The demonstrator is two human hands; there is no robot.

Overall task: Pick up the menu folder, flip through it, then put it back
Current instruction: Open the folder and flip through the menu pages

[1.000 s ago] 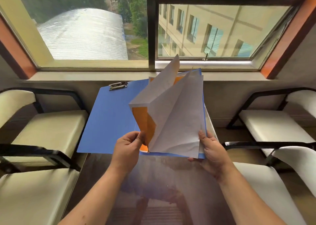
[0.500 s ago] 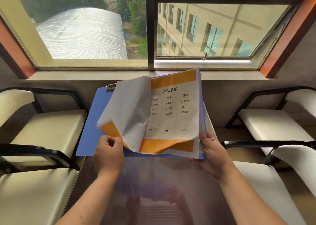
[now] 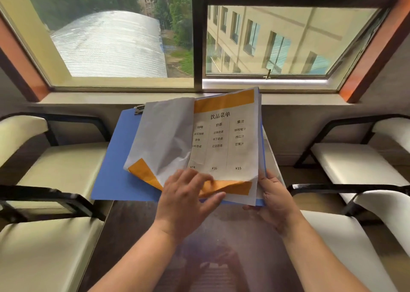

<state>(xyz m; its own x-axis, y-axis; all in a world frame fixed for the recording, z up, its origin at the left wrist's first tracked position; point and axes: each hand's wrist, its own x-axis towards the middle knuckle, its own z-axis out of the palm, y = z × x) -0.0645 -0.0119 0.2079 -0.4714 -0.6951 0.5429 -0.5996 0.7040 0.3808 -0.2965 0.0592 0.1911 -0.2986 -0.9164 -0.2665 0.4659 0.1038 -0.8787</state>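
The blue menu folder [image 3: 115,169] is held open above the table, its metal clip [image 3: 139,109] at the top of the left flap. A turned white page [image 3: 164,140] lies folded over to the left. The exposed menu page [image 3: 230,140] has orange bands and printed drink lists with prices. My right hand [image 3: 275,200] grips the folder's lower right corner, thumb on the pages. My left hand [image 3: 188,200] rests with spread fingers on the bottom orange band of the menu page, pinching nothing that I can see.
A dark glossy table [image 3: 210,258] lies under my arms. Cream chairs with black frames stand on the left [image 3: 55,169] and right [image 3: 355,165]. A window sill [image 3: 88,98] and large window are straight ahead.
The lifted page has been turned over to the left and released. My left hand has moved right from the left flap to the bottom of the exposed menu page. My right hand kept its grip.
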